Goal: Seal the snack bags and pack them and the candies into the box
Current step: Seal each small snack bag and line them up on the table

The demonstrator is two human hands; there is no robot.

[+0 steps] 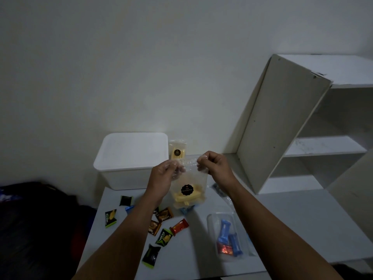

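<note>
I hold a clear snack bag [189,190] with yellow sticks and a round black label up above the table. My left hand [165,176] pinches its top edge at the left, and my right hand [214,166] pinches the top edge at the right. A second snack bag [177,150] of the same kind stands against the wall beside the white box [129,158], whose white lid is on. Several wrapped candies [163,229] in green, brown, orange and black lie scattered on the table below my arms. A clear bag [228,237] at the right holds blue and red candies.
A white shelf unit [302,126] leans at an angle at the right, its panels reaching the white table [302,229]. Dark bedding or cloth [36,229] fills the lower left beside the table. Crumpled clear plastic [220,190] lies behind my right wrist.
</note>
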